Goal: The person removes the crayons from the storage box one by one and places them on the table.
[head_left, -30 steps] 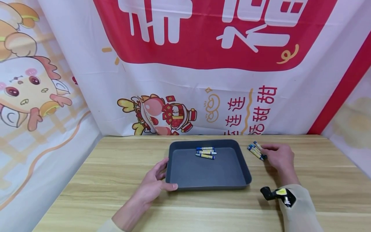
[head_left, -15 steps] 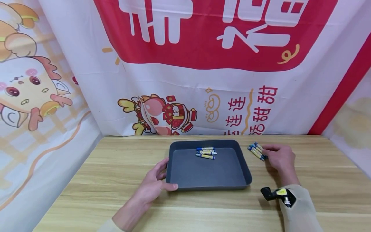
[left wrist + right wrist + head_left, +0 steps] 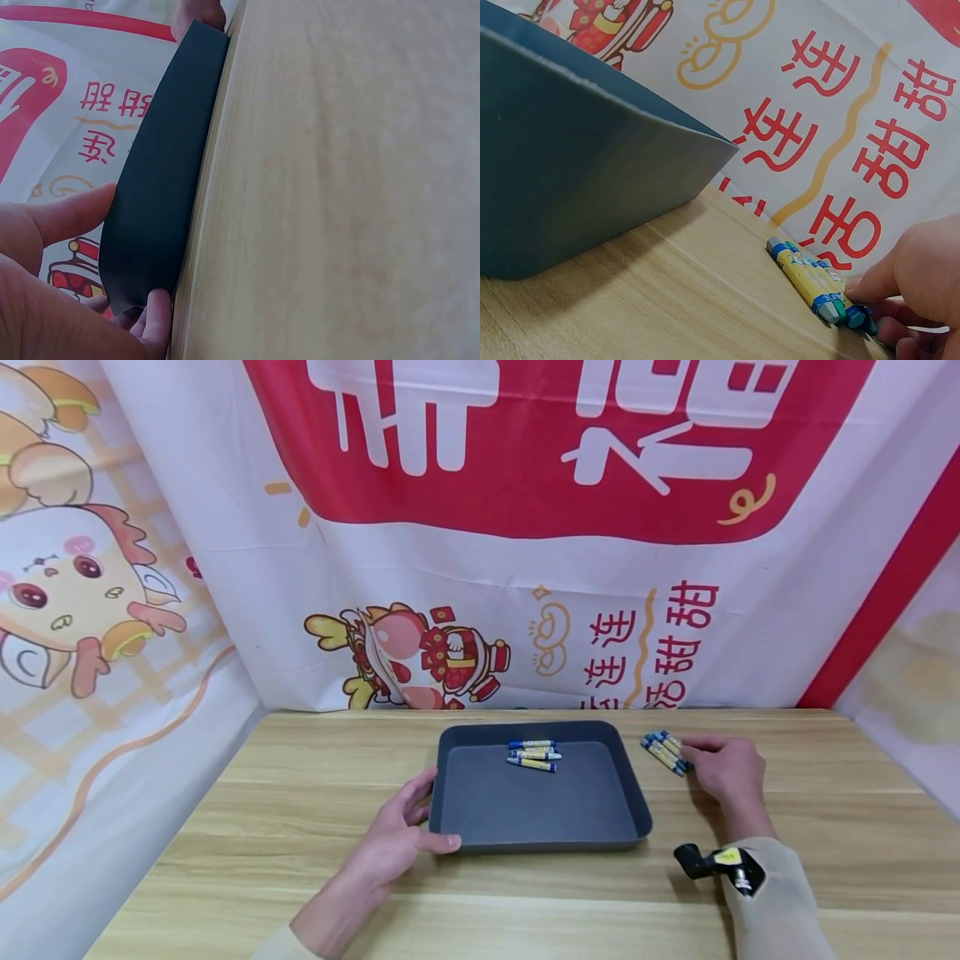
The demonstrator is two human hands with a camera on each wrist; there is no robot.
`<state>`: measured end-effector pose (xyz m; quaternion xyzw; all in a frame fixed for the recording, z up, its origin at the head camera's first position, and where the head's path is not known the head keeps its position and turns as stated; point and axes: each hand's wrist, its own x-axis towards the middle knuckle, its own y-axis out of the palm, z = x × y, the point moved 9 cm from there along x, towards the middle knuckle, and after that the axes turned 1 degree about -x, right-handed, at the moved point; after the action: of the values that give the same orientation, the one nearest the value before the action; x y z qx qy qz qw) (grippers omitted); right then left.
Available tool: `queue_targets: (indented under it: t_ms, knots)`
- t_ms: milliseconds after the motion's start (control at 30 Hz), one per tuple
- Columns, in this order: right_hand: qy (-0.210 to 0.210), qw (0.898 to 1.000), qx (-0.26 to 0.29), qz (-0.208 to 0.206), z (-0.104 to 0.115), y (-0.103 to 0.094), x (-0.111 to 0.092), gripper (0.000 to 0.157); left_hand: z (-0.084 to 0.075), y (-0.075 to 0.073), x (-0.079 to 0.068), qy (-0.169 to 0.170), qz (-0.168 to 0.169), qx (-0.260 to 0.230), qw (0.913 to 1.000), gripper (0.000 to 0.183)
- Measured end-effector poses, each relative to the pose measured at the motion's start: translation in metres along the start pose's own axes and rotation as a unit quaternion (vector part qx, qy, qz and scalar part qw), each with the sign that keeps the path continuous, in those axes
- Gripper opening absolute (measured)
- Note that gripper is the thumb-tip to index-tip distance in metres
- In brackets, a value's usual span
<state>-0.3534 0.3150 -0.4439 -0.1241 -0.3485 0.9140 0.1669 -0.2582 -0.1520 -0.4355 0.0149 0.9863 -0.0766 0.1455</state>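
Observation:
A dark grey baking tray [image 3: 540, 806] lies on the table with several crayons [image 3: 533, 755] in its back part, their wrappers yellow and blue. My left hand [image 3: 401, 827] holds the tray's near left corner, thumb on the rim; in the left wrist view the fingers [image 3: 156, 315] reach around the tray's wall [image 3: 161, 172]. Right of the tray, my right hand [image 3: 726, 770] pinches a crayon at the near end of a small side-by-side group of crayons [image 3: 662, 752]. In the right wrist view the thumb [image 3: 874, 281] touches this group [image 3: 810, 281]; the fingertips are partly hidden.
The wooden table [image 3: 480, 910] ends at the back against a white and red printed cloth [image 3: 465, 560]. Another printed cloth [image 3: 97, 760] hangs at the left. A black wrist mount [image 3: 723, 867] sits on the right sleeve.
The crayon at my right hand, which stood at an angle from the group, now lies closer alongside the others. My left hand and the tray have hardly moved.

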Motion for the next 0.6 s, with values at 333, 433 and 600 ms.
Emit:
queue_targets:
  t_ms: [333, 433, 600]
  knots:
    - [0.001, 1.000, 0.004, -0.002, 0.002, -0.002, -0.001, 0.043, 0.000, 0.000, 0.001, 0.006, 0.001, -0.002, 1.0000, 0.107]
    - [-0.002, 1.000, 0.014, -0.003, 0.006, -0.004, -0.002, 0.045, 0.000, 0.000, 0.000, 0.007, 0.002, -0.003, 1.0000, 0.107]
    - [-0.009, 0.999, 0.033, 0.003, 0.016, -0.005, -0.004, 0.046, -0.001, 0.000, -0.001, 0.009, 0.002, -0.003, 0.9999, 0.108]
